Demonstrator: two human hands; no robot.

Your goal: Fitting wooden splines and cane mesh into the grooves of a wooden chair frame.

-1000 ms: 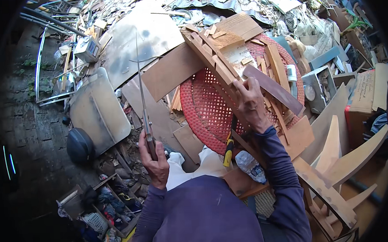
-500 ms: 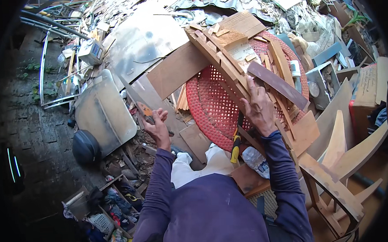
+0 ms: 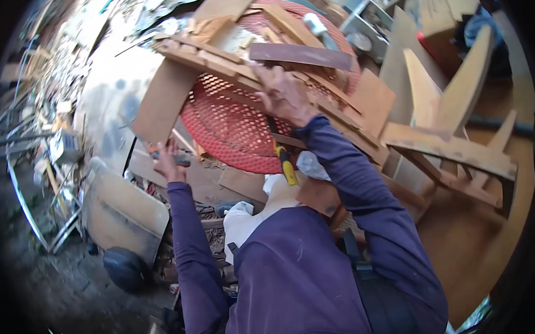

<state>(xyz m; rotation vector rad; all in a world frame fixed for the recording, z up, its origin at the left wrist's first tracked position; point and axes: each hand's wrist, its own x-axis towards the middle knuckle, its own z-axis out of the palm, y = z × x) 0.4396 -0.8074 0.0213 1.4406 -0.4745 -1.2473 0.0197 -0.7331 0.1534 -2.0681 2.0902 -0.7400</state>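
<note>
My left hand [image 3: 170, 162] is closed round the handle of a handsaw [image 3: 154, 154], with an orange patch showing; its blade is hard to make out in the blur. Beneath my right hand [image 3: 285, 94], whose fingers are apart, lies a long wooden bar [image 3: 215, 63] with small blocks along it. The bar slants across a round red woven surface [image 3: 236, 135]. A dark purplish board [image 3: 301, 56] lies just beyond my right fingers. A tool with a yellow-and-black handle [image 3: 286, 166] leans at the near rim of the red weave.
A brown flat panel [image 3: 164, 103] juts out left of the bar. To the right stands a wooden chair frame [image 3: 452, 150] with curved legs. A white bottle [image 3: 315, 24] rests among wood strips at the back. Scrap covers the far left, near a stained board [image 3: 122, 200].
The view has swung, so the scene sits turned and farther left. My left hand, with the saw, has come nearer the brown panel. My right hand is still over the bar.
</note>
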